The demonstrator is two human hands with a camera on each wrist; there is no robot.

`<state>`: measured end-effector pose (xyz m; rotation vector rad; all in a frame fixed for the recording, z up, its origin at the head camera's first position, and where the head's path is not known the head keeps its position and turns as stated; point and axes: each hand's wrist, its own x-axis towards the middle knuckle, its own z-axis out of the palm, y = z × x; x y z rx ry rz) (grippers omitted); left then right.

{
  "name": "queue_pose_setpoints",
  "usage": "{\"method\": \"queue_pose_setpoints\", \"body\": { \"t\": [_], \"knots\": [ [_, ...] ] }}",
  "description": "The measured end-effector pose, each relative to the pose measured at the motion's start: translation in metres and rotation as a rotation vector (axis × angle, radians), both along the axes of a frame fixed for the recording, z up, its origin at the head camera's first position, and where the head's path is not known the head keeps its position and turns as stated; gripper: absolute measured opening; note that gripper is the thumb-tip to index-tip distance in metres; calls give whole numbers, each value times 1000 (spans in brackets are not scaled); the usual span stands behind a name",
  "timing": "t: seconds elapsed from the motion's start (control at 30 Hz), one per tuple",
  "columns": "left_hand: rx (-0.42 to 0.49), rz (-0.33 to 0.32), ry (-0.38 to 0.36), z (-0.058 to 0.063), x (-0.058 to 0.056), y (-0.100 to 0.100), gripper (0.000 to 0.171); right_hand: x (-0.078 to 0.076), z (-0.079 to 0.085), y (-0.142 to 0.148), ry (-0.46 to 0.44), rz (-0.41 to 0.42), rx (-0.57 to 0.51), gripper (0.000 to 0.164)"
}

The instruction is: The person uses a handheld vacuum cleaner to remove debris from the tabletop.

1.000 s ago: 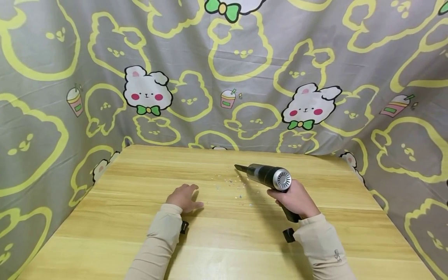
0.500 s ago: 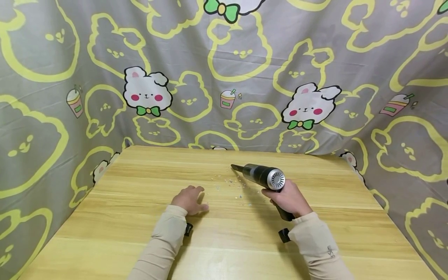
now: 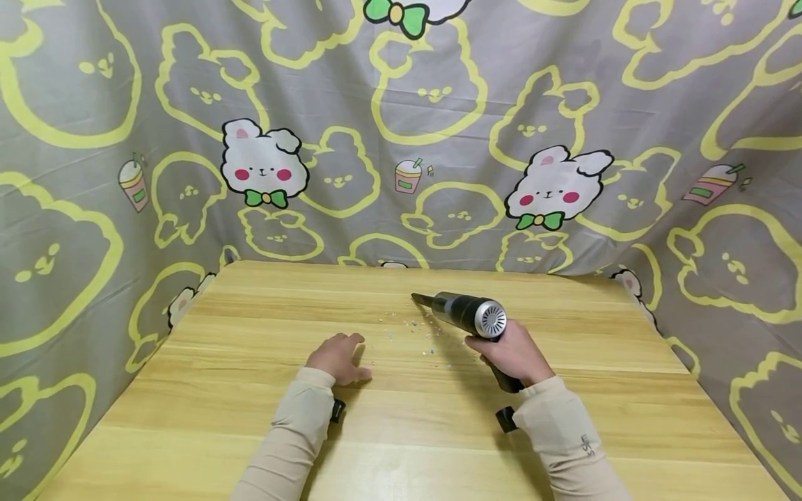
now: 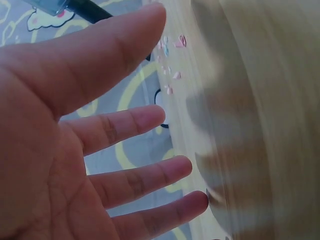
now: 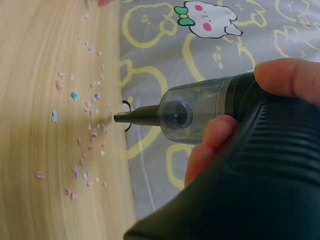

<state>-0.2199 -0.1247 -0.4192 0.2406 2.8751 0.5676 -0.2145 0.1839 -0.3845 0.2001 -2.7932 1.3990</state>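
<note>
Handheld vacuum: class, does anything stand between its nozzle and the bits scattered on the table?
Nothing visible does. The right hand grips the handheld vacuum, its nozzle pointing toward the scattered bits with no object between. The left hand is off to their left.

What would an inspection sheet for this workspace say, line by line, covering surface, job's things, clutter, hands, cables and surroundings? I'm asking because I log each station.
Surface: light wood-grain table.
Job's things: black-and-silver handheld device with a clear front section and a dark narrow nozzle; small pink, blue and white scraps scattered on the table. Whether the nozzle touches the table is unclear.
Clutter: nothing seen beyond the scraps.
Hands: right hand grips the handheld device; left hand holds nothing, fingers apart, near the scraps.
Cables: nothing seen.
Surroundings: grey curtain printed with yellow outlines, white rabbits and drink cups, along the far edge and both sides.
</note>
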Motion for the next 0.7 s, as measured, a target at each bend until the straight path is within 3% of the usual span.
{"method": "queue_pose_setpoints", "body": {
  "t": [0.7],
  "knots": [
    [36,29,-40,2,-4,-21,70,0,4,-6,-27,3,12,39]
  ]
}}
